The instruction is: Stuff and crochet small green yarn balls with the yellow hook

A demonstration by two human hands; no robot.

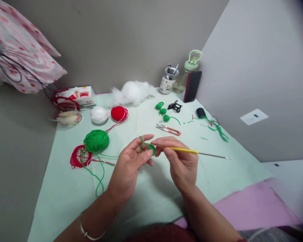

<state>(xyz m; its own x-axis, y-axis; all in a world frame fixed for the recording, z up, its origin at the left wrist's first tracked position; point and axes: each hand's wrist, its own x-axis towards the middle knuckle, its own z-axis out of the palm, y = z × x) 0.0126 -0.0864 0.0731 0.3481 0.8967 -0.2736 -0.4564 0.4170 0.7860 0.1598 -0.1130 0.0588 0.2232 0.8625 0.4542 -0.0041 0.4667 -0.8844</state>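
Observation:
Between the thumb and fingers of my left hand (133, 158) I pinch a small green crochet piece (152, 150). Green yarn loops over the raised index finger of that hand. My right hand (181, 164) grips a crochet hook (187, 150) with a yellow handle; its far metal end sticks out to the right. The hook's working tip meets the green piece, though my fingers partly cover the contact. To the left lies a green yarn ball (96, 141), its strand running toward my left hand. Orange-handled thread snips (168, 129) rest just beyond my hands.
Behind are a red yarn ball (119, 114), a white yarn ball (99, 115), fluffy white stuffing (133, 93) and small green crocheted pieces (163, 111). A pen jar (168, 81), a bottle (183, 79) and a phone (193, 86) stand near the wall. Tangled red yarn (77, 158) lies left.

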